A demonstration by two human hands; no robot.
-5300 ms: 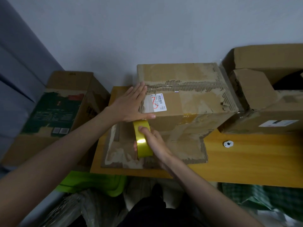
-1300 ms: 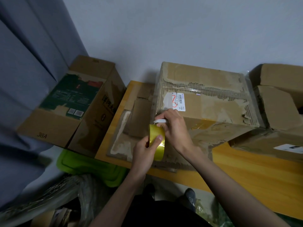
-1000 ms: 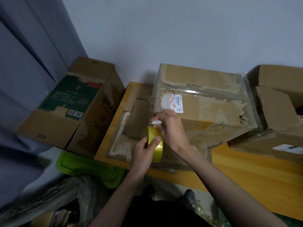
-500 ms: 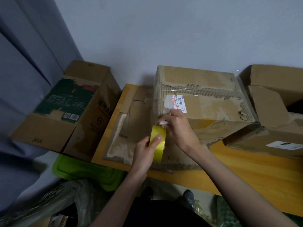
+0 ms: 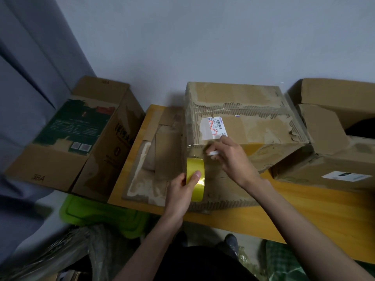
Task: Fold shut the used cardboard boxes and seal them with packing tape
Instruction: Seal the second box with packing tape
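1. The left hand (image 5: 180,191) gripped a yellow tape roll (image 5: 195,181) against the worn cardboard box's (image 5: 239,118) near face.
2. The right hand (image 5: 231,157) pinched a small white tool (image 5: 213,153) by the box's near-left corner.
3. The box sat toward the wooden tabletop's (image 5: 304,216) left end.

Left hand (image 5: 183,191), lower centre of the frame: fingers curled in a grip, thumb (image 5: 194,176) extended upward. Right hand (image 5: 231,159), centre of the frame: fingers pinched closed, wrist bent, forearm running to the lower right corner.
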